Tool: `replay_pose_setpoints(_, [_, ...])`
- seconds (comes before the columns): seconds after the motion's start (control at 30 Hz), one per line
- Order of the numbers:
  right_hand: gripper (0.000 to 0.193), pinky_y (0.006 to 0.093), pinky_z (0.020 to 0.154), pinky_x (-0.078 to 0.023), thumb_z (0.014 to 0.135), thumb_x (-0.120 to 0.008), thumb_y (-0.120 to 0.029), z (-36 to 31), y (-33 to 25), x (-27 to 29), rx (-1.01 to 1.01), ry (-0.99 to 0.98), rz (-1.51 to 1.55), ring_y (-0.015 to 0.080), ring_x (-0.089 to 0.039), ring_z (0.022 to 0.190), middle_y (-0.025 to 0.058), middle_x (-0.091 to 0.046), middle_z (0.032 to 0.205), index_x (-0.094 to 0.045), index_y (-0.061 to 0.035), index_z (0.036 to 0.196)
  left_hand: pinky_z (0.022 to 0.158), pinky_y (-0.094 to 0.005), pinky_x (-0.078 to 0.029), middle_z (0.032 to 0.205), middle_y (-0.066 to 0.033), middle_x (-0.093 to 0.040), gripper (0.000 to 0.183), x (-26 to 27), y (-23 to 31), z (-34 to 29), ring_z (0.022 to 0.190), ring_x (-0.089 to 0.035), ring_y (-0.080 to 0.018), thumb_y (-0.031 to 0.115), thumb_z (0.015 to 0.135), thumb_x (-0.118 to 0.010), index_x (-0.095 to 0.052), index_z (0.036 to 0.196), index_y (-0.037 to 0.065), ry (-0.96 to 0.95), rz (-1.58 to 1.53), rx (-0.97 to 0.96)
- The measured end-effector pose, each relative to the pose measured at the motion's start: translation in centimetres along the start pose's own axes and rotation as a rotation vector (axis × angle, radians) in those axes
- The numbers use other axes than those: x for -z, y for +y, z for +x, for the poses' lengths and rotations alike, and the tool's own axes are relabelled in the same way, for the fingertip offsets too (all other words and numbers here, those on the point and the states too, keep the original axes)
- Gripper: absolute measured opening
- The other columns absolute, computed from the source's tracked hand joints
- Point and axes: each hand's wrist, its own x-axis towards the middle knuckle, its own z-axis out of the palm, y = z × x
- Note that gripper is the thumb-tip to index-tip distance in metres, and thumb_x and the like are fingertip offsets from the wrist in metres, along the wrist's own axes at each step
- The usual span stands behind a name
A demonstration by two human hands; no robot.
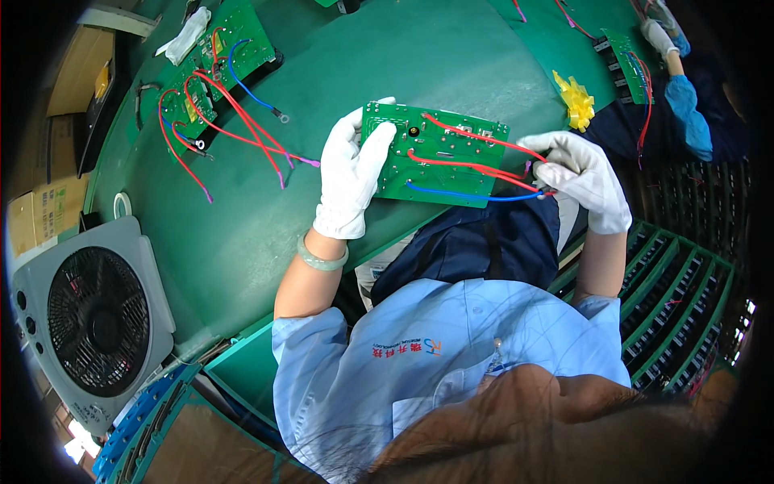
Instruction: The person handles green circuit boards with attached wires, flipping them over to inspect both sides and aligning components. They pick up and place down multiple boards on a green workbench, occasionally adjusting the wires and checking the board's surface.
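Note:
A green circuit board is held up over the table edge in front of me, with its solder side facing up. My gloved left hand is closed on the board's left end, thumb on top and fingers underneath. Several red wires and a blue wire run from the board to the right. At their ends, my gloved right hand pinches the wires between bent fingers. Its fingertips partly hide the wire ends. One purple terminal shows beside the fingers.
Circuit boards with red and blue wires and a white glove lie on the green table at far left. A grey fan stands left. A yellow bundle lies near a co-worker's blue sleeve. Green racks stand right.

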Motion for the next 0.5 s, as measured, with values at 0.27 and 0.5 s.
replay_pose_setpoints(0.27, [0.055, 0.0227, 0.069, -0.048, 0.084, -0.071, -0.011, 0.4, 1.3, 1.5, 0.031, -0.211, 0.07, 0.0083, -0.061, 0.071, 0.0051, -0.067, 0.077, -0.052, 0.0037, 0.134, 0.09, -0.0264, -0.049, 0.117, -0.0118, -0.062, 0.036, -0.3, 0.1, 0.1, 0.101, -0.06, -0.0123, 0.009, 0.095, -0.06, -0.052, 0.127, -0.005, 0.015, 0.001, 0.017])
replay_pose_setpoints(0.5, [0.077, 0.0204, 0.067, -0.046, 0.075, -0.081, -0.015, 0.0, 1.6, 0.4, 0.155, -0.106, -0.212, 0.0091, -0.056, 0.077, 0.0046, -0.06, 0.092, -0.045, -0.0032, 0.143, 0.09, -0.0258, -0.049, 0.117, -0.011, -0.062, 0.036, 0.0, -0.1, 0.3, 0.101, -0.06, -0.012, 0.009, 0.095, -0.06, -0.052, 0.127, -0.006, 0.028, -0.021, 0.039])
